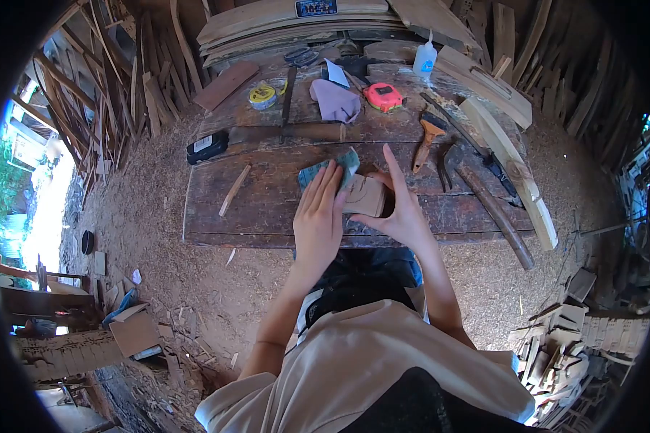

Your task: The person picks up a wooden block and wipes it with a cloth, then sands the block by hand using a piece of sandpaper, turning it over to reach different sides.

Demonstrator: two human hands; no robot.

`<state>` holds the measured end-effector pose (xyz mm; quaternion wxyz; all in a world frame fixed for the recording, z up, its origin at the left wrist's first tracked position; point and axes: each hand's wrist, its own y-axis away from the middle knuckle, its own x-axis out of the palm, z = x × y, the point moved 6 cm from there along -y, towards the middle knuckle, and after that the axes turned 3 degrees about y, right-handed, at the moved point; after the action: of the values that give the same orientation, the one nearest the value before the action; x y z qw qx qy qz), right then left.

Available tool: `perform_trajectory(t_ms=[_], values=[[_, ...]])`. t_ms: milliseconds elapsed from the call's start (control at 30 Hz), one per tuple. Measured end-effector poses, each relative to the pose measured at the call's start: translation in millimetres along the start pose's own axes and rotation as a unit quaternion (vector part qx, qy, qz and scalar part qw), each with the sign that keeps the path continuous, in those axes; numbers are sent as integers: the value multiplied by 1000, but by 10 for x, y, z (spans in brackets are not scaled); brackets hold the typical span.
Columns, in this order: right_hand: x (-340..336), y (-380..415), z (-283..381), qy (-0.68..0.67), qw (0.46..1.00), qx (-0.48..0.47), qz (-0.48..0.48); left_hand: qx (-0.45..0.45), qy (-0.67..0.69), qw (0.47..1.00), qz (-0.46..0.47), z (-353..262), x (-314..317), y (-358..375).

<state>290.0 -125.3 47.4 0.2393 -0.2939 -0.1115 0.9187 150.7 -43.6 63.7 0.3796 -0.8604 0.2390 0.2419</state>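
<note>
A small light wooden block (366, 195) rests near the front edge of the worn wooden table (253, 213). My left hand (319, 209) lies over a green-blue sheet, perhaps sandpaper (349, 164), at the block's left side, its fingers stretched out and pressed on the sheet. Around the right side of the block, my right hand (401, 209) has its thumb at the near edge and its index finger raised; its other fingers are partly hidden behind the block.
Behind the hands lie a wooden mallet (289, 133), a purple cloth (335, 101), a yellow tape (262, 96) and a pink tape measure (383, 97). To the right are a brush (429, 137), a hammer (495, 216) and a long wood strip (509, 162). A glue bottle (425, 58) stands farther back.
</note>
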Motion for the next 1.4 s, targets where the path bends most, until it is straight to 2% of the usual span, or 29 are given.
perform_trajectory(t_ms=[200,300,367,500,600,700,767,867,1000,1100,1167,1267,1367,1400], values=[[21,-8,-2,-26,999,12,18,18,-69,997,27,-171,43,181],[-32,-20,91,44,998,-45,-15,37,-76,996,34,-207,177,81],[-16,-16,37,-3,1000,-5,5,53,-66,996,24,-203,271,22],[-27,-28,-19,3,1000,-7,-13,58,-68,996,13,-173,340,-54],[-98,-18,27,75,995,-50,-48,55,-79,995,3,-114,332,-72],[-132,11,-34,24,999,-14,-36,52,-98,994,-9,-69,247,-71],[-59,14,-100,-28,998,57,13,52,-109,993,-4,-104,202,-27],[-67,7,-80,37,999,10,-15,67,-108,991,29,-214,261,97],[-89,4,-83,37,999,27,13,90,-102,990,46,-284,309,170],[-73,4,-23,37,999,-10,7,94,-105,989,33,-219,326,61],[-50,7,-60,-26,999,24,-3,85,-95,992,18,-155,364,-45],[-60,3,-32,21,999,-21,-32,74,-80,994,17,-154,365,-128],[-60,13,-66,-18,1000,0,-16,79,-84,993,35,-277,353,6],[-103,8,29,26,999,-32,-21,86,-101,990,40,-321,355,75]])
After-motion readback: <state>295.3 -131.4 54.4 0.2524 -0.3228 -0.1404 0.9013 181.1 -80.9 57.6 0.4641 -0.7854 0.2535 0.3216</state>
